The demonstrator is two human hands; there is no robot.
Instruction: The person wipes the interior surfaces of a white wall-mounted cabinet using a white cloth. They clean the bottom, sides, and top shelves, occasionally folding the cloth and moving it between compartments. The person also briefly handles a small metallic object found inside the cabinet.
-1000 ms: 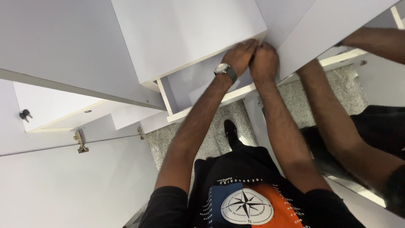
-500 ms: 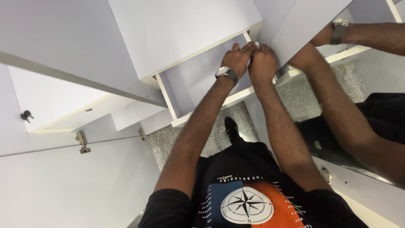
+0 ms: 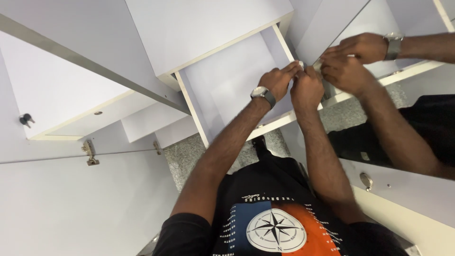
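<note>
1. Drawer pulled open, far middle, under white cupboard.
2. Left hand and right hand pinching small white bit at drawer's right corner.
3. Bit probably light; drawer stiff, smooth, best held by edges.

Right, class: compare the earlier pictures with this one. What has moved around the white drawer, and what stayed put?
The white drawer has slid further out, showing more of its bare inside. The left hand and right hand stay close together at its corner, and their reflection has come into view in the mirrored panel. The hinged cabinet door is unchanged.
</note>
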